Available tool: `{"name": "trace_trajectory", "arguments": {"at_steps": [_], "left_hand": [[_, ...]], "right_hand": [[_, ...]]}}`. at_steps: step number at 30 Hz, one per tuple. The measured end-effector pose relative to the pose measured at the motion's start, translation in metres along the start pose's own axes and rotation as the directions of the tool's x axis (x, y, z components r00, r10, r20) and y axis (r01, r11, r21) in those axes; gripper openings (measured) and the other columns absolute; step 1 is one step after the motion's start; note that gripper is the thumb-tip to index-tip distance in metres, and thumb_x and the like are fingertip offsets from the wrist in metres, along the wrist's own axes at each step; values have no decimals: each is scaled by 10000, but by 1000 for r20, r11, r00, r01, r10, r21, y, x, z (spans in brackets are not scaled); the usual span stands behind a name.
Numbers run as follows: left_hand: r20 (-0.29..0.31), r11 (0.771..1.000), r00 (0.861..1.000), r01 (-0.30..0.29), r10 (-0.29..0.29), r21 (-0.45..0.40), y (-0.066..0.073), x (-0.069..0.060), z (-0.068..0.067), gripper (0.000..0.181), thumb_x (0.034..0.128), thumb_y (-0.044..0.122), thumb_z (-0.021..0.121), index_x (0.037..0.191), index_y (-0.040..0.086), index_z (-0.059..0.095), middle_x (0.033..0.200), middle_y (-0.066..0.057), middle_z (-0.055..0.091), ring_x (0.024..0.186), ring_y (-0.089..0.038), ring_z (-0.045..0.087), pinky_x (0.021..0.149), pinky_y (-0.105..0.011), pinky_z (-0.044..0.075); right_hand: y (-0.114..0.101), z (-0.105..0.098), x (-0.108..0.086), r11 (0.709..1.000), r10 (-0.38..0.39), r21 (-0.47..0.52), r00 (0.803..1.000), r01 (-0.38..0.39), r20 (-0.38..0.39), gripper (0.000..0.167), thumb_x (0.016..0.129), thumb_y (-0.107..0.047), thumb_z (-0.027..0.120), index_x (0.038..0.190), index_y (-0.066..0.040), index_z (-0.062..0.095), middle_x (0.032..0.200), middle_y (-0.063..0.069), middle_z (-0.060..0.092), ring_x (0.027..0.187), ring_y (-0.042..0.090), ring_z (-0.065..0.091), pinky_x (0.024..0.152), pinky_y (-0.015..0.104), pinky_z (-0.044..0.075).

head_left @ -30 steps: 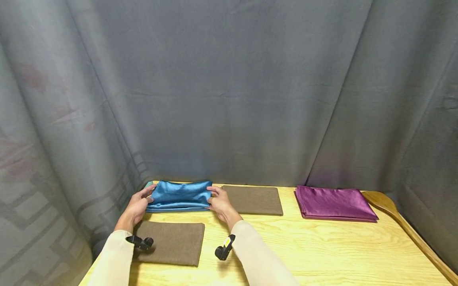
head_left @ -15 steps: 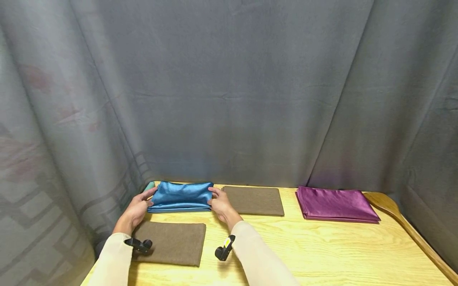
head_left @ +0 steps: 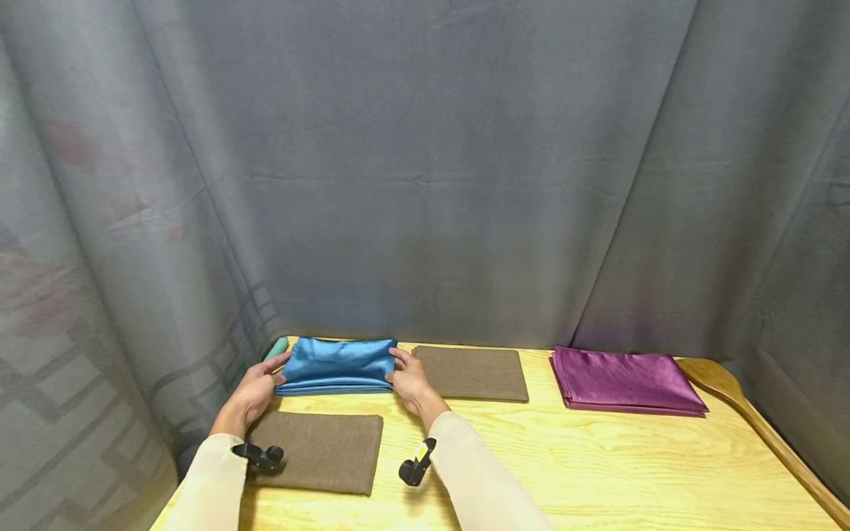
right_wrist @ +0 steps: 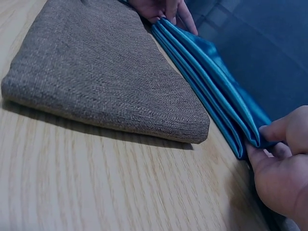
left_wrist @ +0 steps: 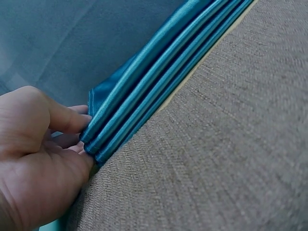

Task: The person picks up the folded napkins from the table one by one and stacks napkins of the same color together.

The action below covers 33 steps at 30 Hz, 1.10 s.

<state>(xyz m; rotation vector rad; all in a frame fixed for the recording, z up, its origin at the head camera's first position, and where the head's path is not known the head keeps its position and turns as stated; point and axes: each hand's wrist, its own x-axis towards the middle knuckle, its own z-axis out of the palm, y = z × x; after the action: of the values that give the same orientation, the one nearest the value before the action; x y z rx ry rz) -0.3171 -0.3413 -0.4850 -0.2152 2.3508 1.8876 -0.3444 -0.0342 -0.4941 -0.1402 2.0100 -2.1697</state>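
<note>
A folded blue satin cloth [head_left: 340,363] lies at the back left of the table, its stacked folds facing me. At its left end, my left hand [head_left: 254,394] pinches the edge between thumb and fingers; the left wrist view shows these fingertips at the folded layers [left_wrist: 139,96]. My right hand [head_left: 412,382] pinches the right end, and in the right wrist view its thumb and fingers [right_wrist: 274,131] hold the corner of the upper layers. Just in front of the blue cloth lies a folded brown cloth [head_left: 325,450], partly under my left wrist.
A second folded brown cloth [head_left: 471,373] lies right of my right hand. Farther right are a folded purple satin cloth [head_left: 624,377] and a long wooden paddle [head_left: 750,413]. Behind the blue cloth's left end shows a teal object [head_left: 277,349]. A grey curtain [head_left: 425,177] hangs along the back.
The blue cloth and both hands stay nearly in place. My left fingers have shifted slightly at its left edge, and the head view has moved a little.
</note>
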Motion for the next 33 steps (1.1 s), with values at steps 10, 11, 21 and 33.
{"name": "trace_trajectory", "arguments": {"at_steps": [10,11,21,33], "left_hand": [[-32,1000,999,23,-23,7,1,-1,4,686,986,-140,329,1637,-11,157,1718,-266,65,1596,-450,33,1293,-594,62],[-33,1000,999,26,-26,5,1,-1,4,688,986,-142,329,1638,-8,154,1719,-264,62,1597,-450,30,1292,-596,60],[-27,1000,999,22,-22,-5,-3,-1,5,669,985,-141,310,1626,-50,138,1711,-285,64,1597,-443,46,1298,-574,67],[-68,997,998,23,-17,79,1,-1,5,677,959,-146,320,1617,-49,194,1690,-312,134,1586,-460,90,1285,-609,91]], "right_hand": [[1,-1,-1,999,-28,-22,1000,28,-6,669,840,218,529,1484,46,482,1529,344,457,1461,442,416,1189,538,398],[1,-1,-1,999,-29,-28,1000,29,-6,669,839,217,528,1484,47,481,1529,344,458,1461,442,418,1188,535,401],[2,1,-2,998,-24,-66,1000,23,-15,679,832,227,512,1485,45,481,1522,345,468,1452,434,434,1183,518,409],[-8,5,-3,989,-54,-140,998,47,-45,663,825,171,478,1478,56,492,1458,304,538,1332,352,513,1096,419,457]]}}
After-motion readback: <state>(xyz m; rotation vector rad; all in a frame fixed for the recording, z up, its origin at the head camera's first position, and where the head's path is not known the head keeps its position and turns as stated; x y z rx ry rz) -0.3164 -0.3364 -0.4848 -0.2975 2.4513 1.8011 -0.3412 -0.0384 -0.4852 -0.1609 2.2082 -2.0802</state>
